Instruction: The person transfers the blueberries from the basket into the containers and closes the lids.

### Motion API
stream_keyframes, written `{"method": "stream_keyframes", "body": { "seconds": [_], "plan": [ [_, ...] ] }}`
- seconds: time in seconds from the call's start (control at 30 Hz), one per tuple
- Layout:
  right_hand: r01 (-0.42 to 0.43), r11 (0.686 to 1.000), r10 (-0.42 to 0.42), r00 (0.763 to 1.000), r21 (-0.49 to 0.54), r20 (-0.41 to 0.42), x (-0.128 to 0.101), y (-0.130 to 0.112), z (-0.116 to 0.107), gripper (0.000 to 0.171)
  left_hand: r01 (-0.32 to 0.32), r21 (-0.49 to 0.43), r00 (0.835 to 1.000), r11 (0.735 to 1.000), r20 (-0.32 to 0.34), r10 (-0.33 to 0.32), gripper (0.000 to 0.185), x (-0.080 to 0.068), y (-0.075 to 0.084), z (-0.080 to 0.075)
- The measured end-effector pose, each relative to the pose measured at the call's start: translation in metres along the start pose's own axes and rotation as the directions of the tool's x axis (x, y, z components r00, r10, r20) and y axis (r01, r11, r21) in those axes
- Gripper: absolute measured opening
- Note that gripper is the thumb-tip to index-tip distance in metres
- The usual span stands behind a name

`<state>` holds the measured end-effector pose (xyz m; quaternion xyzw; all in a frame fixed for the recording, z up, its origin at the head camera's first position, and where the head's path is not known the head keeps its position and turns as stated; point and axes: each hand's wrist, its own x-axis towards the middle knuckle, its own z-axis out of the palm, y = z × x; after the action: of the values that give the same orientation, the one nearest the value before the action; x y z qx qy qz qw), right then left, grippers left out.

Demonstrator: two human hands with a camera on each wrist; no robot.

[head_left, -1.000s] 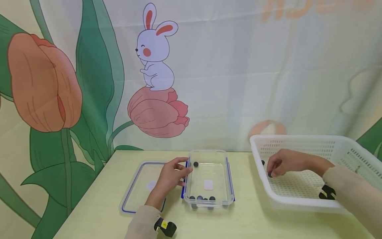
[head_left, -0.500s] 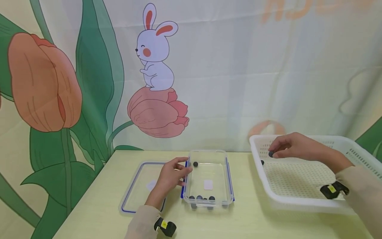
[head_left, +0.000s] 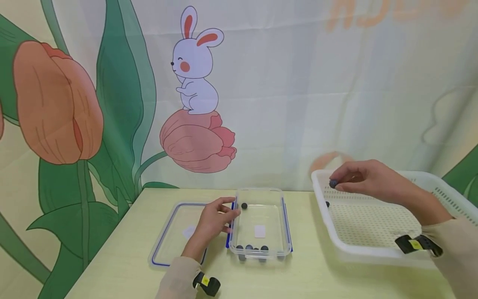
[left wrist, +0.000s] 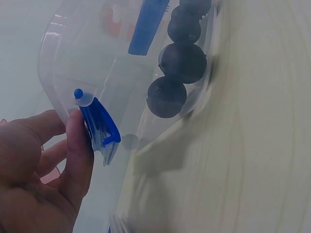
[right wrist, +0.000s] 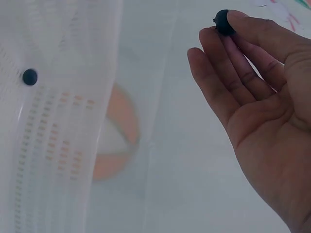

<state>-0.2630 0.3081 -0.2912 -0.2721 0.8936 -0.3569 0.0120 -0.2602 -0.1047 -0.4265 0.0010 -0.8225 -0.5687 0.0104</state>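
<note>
- Dark berry (head_left: 333, 183), off to the right: hangs pinched between thumb and fingertip, above the left end of the white basket (head_left: 358, 250).
- Now from the far left: orange tulip (head_left: 57, 104) printed on the curtain (head_left: 276, 104), then a white rabbit (head_left: 199, 91) perched on a pink bloom (head_left: 196, 141).
- Clear lid (head_left: 168, 245), below: lies flat on the pale yellow table (head_left: 112, 270), shows a blue seal.
- Left hand (head_left: 214, 218), next along: grips the left side of the clear box (head_left: 261, 195), right by a blue latch (left wrist: 102, 128); cannot tell how firmly.
- Inside that box: a cluster of berries (left wrist: 182, 63) at the near end, one lone berry (head_left: 244, 206) towards the far left corner, a pale square patch (head_left: 259, 231) in between.
- On to the perforated basket: holds another berry (head_left: 327, 204) against the left wall.
- And the right hand (head_left: 373, 180): hovers there, pinches that first berry, lets the other fingers reach out loosely.
- Beige sleeve (head_left: 455, 245), far right: trails behind a black wrist camera (head_left: 407, 245).
</note>
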Motion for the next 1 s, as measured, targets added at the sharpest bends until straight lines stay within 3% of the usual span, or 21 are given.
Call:
{"method": "stream_keyframes", "body": {
  "seconds": [0.27,0.67,0.77,1.0],
  "plan": [
    [0.163,0.984,-0.171,0.975,-0.07,-0.142,-0.009,-0.023,0.02,0.023,-0.001,-0.003,1.0,1.0,0.003,0.001,0.048,0.0,0.0,-0.001],
    [0.353,0.932,-0.363,0.907,-0.085,-0.214,-0.011,-0.047,0.061,0.033,0.013,0.005,1.0,1.0,-0.009,-0.013,0.049,0.0,0.0,0.0],
    [0.385,0.919,-0.394,0.893,-0.082,-0.217,-0.012,-0.051,0.07,0.035,0.015,0.004,1.0,1.0,-0.01,-0.015,0.049,0.0,-0.001,0.0],
    [0.407,0.912,-0.408,0.886,-0.053,-0.22,-0.013,-0.057,0.091,0.034,0.009,0.006,1.0,1.0,0.0,-0.009,0.05,0.0,-0.001,0.0]
  ]
}}
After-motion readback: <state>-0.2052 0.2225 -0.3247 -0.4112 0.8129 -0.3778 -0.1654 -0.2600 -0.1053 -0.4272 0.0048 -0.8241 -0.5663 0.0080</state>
